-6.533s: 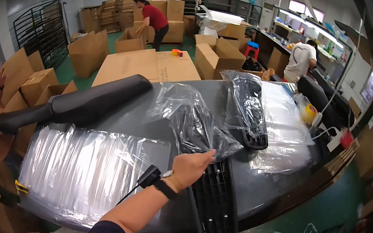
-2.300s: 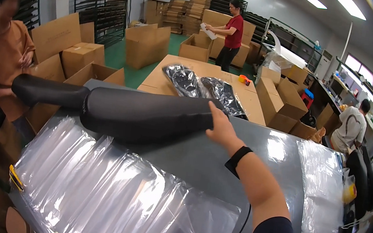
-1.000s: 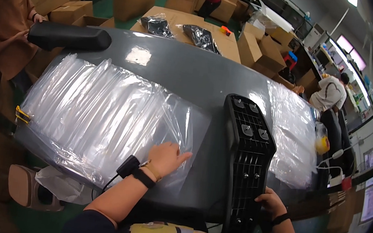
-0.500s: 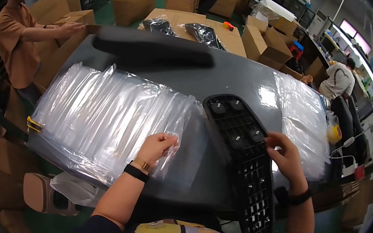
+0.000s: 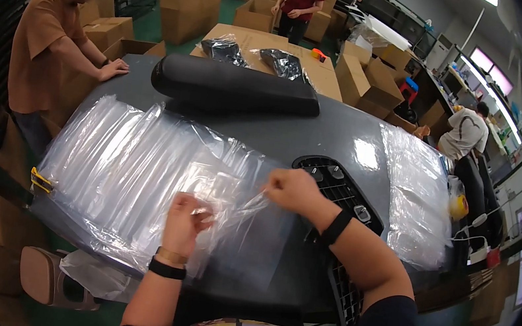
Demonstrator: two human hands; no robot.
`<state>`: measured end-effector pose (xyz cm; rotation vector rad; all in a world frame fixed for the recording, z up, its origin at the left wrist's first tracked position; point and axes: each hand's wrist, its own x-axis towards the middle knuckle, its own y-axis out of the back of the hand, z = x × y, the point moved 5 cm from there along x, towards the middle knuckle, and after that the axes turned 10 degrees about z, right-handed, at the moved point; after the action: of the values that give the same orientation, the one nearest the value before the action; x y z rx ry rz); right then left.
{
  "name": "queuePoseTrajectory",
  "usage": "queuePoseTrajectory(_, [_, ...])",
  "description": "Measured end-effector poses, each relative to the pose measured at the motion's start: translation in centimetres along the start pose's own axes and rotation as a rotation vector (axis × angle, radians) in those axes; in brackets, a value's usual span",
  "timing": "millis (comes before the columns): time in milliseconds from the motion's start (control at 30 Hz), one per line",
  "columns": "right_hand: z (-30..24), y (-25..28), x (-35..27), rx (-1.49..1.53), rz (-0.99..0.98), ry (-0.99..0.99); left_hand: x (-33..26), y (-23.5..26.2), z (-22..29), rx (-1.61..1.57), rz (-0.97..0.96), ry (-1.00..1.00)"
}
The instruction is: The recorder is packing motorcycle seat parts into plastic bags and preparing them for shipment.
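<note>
My right hand (image 5: 295, 190) pinches the edge of a clear plastic bag (image 5: 239, 215), which stretches toward my left hand. Lower and to the left, my left hand (image 5: 181, 224) has its fingers curled at the same bag, slightly blurred. Under both hands lies a spread of overlapping clear plastic bags (image 5: 111, 159) on the dark grey table (image 5: 336, 128). A long black ribbed plastic panel (image 5: 344, 195) with metal studs lies beneath my right forearm, which hides its middle. Across the far side of the table rests a long black padded cushion (image 5: 238, 88).
More clear bags (image 5: 414, 191) lie at the table's right. A yellow cutter (image 5: 41, 180) sits at the left edge. A co-worker (image 5: 45, 59) leans on the far left corner. Beyond stand cardboard boxes (image 5: 188, 13) and a cardboard-topped surface (image 5: 251, 39) with two bagged black pieces.
My right hand has left the ribbed panel and moved left to the plastic bag. My left hand has shifted slightly left and down. The black cushion has come to rest; the co-worker's hands are now on the table.
</note>
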<state>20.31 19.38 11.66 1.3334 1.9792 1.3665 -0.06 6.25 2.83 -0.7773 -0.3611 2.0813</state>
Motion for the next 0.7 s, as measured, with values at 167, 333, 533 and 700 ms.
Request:
queuePoseTrajectory(167, [6.1,1.9,2.2,0.19,-0.073,-0.252,0.8,-1.0,3.2,-0.665,-0.064,0.268])
queuePoseTrajectory(333, [7.0,9.7,7.5,1.112,0.155,-0.514,-1.4,-8.0,5.7,-0.773,-0.509,0.277])
queuePoseTrajectory(533, [2.4,21.1,8.9,1.321,0.224,0.174,1.1,-13.6,8.8,0.331,-0.433,-1.018])
queuePoseTrajectory(700, [13.6,14.8,9.2,-0.51,0.145,0.536,7.1,-20.2,1.3,1.071,-0.322,-1.486])
